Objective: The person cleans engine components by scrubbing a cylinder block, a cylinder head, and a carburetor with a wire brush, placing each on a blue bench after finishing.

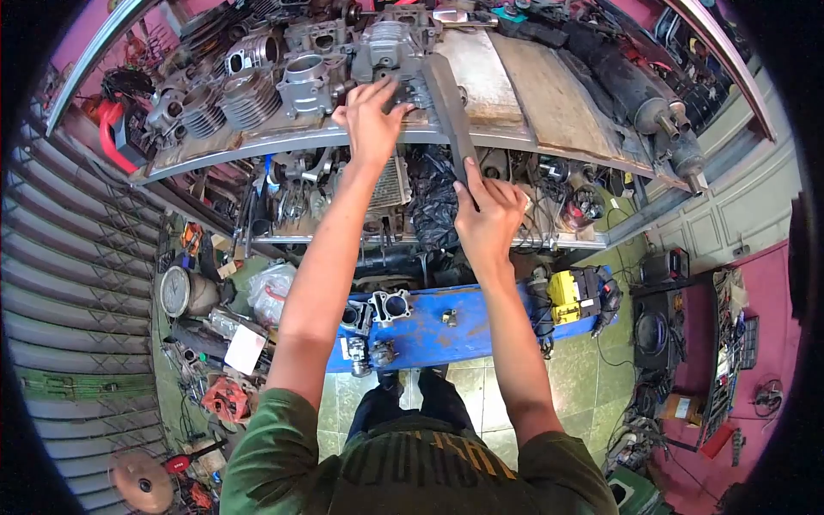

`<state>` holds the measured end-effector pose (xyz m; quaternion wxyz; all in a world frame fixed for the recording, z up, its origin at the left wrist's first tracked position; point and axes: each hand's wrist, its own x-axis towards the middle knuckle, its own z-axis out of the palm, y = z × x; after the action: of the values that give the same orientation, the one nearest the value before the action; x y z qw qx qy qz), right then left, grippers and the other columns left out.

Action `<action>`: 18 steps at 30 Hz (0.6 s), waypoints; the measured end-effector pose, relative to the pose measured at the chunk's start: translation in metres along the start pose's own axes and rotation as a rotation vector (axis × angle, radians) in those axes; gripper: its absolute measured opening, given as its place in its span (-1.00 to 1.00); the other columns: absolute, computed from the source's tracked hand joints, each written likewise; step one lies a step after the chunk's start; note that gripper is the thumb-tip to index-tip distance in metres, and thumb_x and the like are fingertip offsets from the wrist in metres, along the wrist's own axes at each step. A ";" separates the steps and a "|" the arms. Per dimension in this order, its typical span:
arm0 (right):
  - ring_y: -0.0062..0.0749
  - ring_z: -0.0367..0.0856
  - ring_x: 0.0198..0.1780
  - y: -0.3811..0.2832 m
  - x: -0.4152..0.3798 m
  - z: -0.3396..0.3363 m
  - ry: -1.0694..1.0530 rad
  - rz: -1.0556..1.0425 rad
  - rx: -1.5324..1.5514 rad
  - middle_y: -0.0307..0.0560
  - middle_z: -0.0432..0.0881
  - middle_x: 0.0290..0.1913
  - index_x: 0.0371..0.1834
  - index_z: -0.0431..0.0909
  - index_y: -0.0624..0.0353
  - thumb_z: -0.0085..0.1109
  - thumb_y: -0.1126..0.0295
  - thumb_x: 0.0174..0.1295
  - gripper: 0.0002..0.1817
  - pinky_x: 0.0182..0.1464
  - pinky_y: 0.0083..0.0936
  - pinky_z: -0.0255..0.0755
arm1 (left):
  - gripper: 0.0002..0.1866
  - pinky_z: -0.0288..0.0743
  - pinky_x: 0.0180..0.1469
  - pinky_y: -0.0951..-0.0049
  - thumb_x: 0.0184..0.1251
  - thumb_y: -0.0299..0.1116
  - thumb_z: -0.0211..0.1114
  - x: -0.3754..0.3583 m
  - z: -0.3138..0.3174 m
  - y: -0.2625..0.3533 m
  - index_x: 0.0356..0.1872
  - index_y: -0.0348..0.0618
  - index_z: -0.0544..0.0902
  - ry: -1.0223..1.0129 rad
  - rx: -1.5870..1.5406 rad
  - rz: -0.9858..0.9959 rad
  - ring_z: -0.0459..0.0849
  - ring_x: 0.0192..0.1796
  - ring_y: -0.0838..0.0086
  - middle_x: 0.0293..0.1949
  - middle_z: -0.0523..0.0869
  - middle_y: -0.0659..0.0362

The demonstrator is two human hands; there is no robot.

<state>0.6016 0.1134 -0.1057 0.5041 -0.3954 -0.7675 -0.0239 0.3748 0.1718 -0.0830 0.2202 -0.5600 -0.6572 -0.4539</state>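
Observation:
My right hand (492,210) is wrapped around the near end of a long, flat, dark grey bar (448,107). The bar slants up and away, across the front edge of the upper shelf (339,136), its broad far end among the parts there. Left of it, my left hand (371,120) reaches over the same edge with fingers curved and apart, nothing visible in them. Just beyond its fingertips stands a grey engine casing (386,50). A cylinder block (306,84) sits to its left, and small metal pieces (417,93) lie beside its thumb.
Finned cylinders (249,99) crowd the upper shelf's left side; wooden boards (549,94) and a muffler (639,99) occupy its right. Below, a blue bench (429,330) carries a gasket-faced cylinder block (392,305), a carburetor (359,354) and a yellow box (565,296).

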 end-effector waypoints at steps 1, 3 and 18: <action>-0.24 0.69 -0.14 0.001 -0.003 0.000 0.000 0.002 0.002 -0.10 0.76 -0.33 0.17 0.75 -0.03 0.51 0.42 0.10 -0.51 0.19 -0.15 0.30 | -0.55 0.10 0.24 0.10 0.15 -0.15 0.59 -0.003 0.002 -0.002 0.10 0.09 0.81 -0.042 -0.017 -0.052 0.62 0.23 0.36 0.00 0.83 0.23; -0.25 0.69 -0.16 0.000 -0.004 -0.002 0.006 -0.028 -0.013 -0.10 0.75 -0.35 0.18 0.74 -0.02 0.51 0.41 0.10 -0.50 0.20 -0.15 0.29 | -0.51 0.09 0.26 0.02 0.17 -0.11 0.57 -0.006 0.002 -0.005 0.15 0.07 0.79 -0.106 -0.027 -0.061 0.58 0.28 0.33 -0.04 0.84 0.18; -0.26 0.71 -0.23 -0.041 0.058 -0.034 -0.093 -0.080 -0.130 -0.12 0.75 -0.45 0.09 0.79 -0.04 0.41 0.34 0.19 -0.64 0.23 -0.12 0.26 | -0.55 0.01 0.36 -0.07 0.24 -0.07 0.52 -0.009 0.005 -0.017 0.12 0.01 0.80 -0.039 0.010 0.094 0.51 0.47 0.26 -0.01 0.84 0.23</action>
<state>0.5913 0.1044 -0.0286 0.4399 -0.3969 -0.8020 -0.0755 0.3627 0.1723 -0.0986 0.2311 -0.5979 -0.6368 -0.4285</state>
